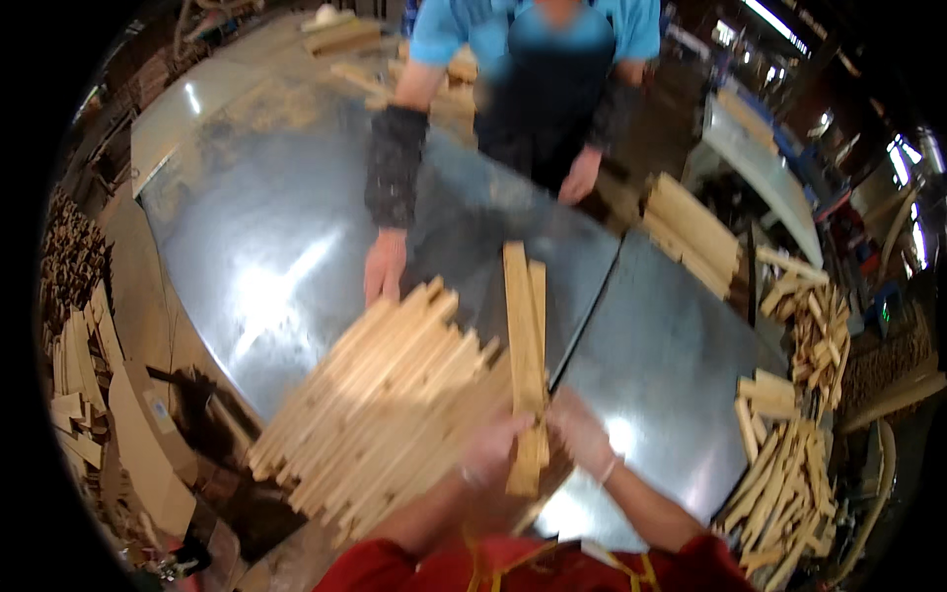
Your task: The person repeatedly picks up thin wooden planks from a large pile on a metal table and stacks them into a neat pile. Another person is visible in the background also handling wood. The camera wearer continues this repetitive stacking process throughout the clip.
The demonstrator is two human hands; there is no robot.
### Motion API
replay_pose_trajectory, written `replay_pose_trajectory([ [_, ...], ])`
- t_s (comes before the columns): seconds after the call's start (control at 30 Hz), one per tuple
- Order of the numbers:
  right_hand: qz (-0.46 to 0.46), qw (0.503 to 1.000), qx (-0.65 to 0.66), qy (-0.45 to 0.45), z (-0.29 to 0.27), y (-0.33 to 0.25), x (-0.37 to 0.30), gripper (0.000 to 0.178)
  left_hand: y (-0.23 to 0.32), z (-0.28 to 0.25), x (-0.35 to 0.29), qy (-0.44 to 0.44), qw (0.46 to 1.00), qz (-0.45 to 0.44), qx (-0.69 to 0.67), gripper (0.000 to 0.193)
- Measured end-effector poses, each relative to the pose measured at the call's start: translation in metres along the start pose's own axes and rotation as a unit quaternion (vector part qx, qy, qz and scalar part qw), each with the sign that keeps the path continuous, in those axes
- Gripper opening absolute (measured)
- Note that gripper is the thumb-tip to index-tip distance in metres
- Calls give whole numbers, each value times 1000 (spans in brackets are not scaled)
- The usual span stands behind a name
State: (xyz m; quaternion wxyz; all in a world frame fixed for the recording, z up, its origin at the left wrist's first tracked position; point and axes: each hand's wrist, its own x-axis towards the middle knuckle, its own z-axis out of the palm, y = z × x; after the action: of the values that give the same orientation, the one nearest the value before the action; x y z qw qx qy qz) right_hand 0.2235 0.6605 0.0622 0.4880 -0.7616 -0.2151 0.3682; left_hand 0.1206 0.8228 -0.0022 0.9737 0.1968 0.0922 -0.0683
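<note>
Two narrow wooden strips [525,331] stand out lengthwise in front of me, one partly over the other, above the metal table [651,345]. My left hand [496,446] is closed on their near part from the left. From the right, my right hand [580,430] grips the same part; its fingertips are blurred. Left of the strips lies a broad layer of light wooden sticks [380,380], side by side with uneven ends. Across the table, a co-worker's hand [385,266] touches the far edge of that layer.
The co-worker's other hand [582,176] hangs beside a dark apron. Stacked boards [691,232] stand at the table's right far side. Heaps of wood offcuts [784,493] lie along the right edge. A cardboard piece [148,454] and more scraps sit at left.
</note>
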Motion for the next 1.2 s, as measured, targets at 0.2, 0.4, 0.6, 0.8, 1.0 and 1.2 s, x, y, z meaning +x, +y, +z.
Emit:
replay_pose_trajectory([
  [0.2, 61, 969, 235, 49, 38, -8, -53, 59, -12, 36, 10, 118, 989, -94, -10, 39],
  [0.4, 158, 895, 406, 96, 46, 5, -49, 62, -25, 21, 13, 153, 981, -97, 63, 28],
  [0.6, 89, 948, 295, 86, 56, 16, -58, 61, -18, 33, 2, 125, 985, -34, 117, 35],
  [0.8, 42, 964, 244, 94, 62, 20, -56, 60, -6, 48, -4, 133, 986, -63, 74, 34],
  [1.0, 38, 974, 197, 104, 62, 19, -55, 59, -17, 25, 2, 148, 987, -52, 39, 49],
  [1.2, 140, 911, 362, 140, 70, 13, -49, 58, -8, 37, -1, 174, 981, -83, -2, 48],
])
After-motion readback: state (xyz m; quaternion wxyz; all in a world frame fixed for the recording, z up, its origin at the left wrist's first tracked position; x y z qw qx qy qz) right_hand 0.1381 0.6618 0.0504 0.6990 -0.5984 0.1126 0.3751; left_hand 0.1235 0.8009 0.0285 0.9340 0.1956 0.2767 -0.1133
